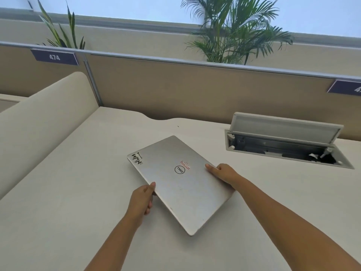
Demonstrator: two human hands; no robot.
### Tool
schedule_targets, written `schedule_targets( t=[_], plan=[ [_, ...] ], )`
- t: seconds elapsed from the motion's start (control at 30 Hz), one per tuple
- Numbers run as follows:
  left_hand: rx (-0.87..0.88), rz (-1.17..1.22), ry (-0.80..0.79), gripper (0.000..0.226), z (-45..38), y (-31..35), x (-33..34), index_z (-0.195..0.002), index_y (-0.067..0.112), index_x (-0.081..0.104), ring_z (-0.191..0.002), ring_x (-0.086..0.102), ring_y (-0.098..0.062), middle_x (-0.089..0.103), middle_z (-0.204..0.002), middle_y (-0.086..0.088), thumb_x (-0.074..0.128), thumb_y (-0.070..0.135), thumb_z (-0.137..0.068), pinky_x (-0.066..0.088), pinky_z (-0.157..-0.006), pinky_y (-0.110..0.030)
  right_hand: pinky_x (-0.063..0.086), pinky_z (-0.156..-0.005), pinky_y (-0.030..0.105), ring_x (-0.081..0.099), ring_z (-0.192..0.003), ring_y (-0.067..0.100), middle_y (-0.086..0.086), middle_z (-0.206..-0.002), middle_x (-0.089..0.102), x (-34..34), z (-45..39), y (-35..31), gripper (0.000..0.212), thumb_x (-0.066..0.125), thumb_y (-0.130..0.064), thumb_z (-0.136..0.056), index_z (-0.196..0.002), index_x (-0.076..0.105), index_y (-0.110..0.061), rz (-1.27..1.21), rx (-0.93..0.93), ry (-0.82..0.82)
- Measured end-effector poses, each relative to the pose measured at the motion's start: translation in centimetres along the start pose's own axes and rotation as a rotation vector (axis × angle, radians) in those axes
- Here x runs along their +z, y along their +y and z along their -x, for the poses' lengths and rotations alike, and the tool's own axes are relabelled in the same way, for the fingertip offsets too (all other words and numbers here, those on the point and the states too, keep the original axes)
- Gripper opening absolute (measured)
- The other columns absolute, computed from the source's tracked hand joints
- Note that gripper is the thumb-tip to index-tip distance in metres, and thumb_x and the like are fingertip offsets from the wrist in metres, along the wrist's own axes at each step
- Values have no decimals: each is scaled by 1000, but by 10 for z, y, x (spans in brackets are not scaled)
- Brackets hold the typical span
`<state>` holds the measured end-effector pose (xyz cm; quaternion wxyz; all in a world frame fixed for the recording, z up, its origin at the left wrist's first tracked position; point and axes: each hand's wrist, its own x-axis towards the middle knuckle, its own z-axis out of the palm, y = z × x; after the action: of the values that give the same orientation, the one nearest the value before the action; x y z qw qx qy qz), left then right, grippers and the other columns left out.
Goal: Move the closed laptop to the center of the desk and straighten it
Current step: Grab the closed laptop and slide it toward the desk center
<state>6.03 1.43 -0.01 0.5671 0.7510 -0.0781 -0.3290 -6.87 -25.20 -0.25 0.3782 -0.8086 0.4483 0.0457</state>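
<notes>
A closed silver laptop (180,184) with a round logo and stickers lies skewed on the cream desk (68,202), its long sides running diagonally from upper left to lower right. My left hand (142,200) grips its left long edge, thumb on the lid. On the opposite long edge my right hand (222,173) holds it, thumb resting on top. The laptop's near corner points toward me; whether it is lifted off the desk I cannot tell.
An open cable hatch (287,145) with its lid raised is sunk in the desk at the right. A tan partition wall (195,90) runs along the back, a rounded cream side divider (43,122) stands at the left. Palm plants (234,32) rise behind the partition.
</notes>
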Motion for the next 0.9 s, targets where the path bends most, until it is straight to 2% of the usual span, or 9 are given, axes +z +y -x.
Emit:
schedule_targets(
  t=[0.13, 0.3, 0.63, 0.73, 0.8, 0.9],
  plan=[
    [23, -22, -62, 36, 32, 2, 15, -67, 7, 52, -30, 28, -4, 35, -43, 3, 49, 33, -93, 20, -33, -15, 33, -56, 26, 48, -63, 13, -1, -69, 51, -12, 29, 22, 57, 41, -74, -78, -65, 43, -18, 26, -14, 49],
    [32, -46, -110, 36, 64, 0, 30, -70, 5, 53, -31, 27, -6, 36, -43, 2, 49, 34, -92, 20, -34, -16, 39, -63, 29, 53, -68, 12, -4, -74, 56, -25, 60, 46, 61, 35, -77, -77, -75, 50, -18, 72, -30, 102],
    [17, -11, -170, 39, 113, -10, 60, -69, 6, 54, -32, 26, -9, 38, -38, 2, 48, 36, -92, 21, -34, -16, 37, -64, 29, 47, -64, 14, 0, -71, 53, -47, 106, 84, 74, 15, -85, -65, -69, 45, -17, 178, -19, 200],
    [-10, -6, -214, 39, 126, -17, 68, -69, 6, 57, -32, 25, -8, 38, -37, 4, 48, 35, -92, 20, -34, -16, 38, -70, 31, 52, -74, 17, 8, -92, 64, -52, 114, 100, 78, 16, -75, -81, -88, 58, -10, 171, 1, 229],
    [-35, -9, -234, 38, 133, -23, 73, -70, 6, 59, -32, 25, -8, 38, -37, 4, 48, 34, -92, 20, -34, -16, 38, -71, 32, 52, -77, 17, 9, -100, 65, -56, 120, 107, 77, 17, -70, -86, -99, 61, -8, 170, 8, 245],
    [-65, -10, -253, 37, 145, -31, 80, -73, 4, 60, -33, 26, -8, 39, -39, 3, 49, 34, -92, 21, -33, -17, 39, -71, 34, 54, -77, 20, 11, -97, 66, -60, 129, 116, 75, 19, -68, -88, -93, 59, -5, 181, -4, 271]
  ],
)
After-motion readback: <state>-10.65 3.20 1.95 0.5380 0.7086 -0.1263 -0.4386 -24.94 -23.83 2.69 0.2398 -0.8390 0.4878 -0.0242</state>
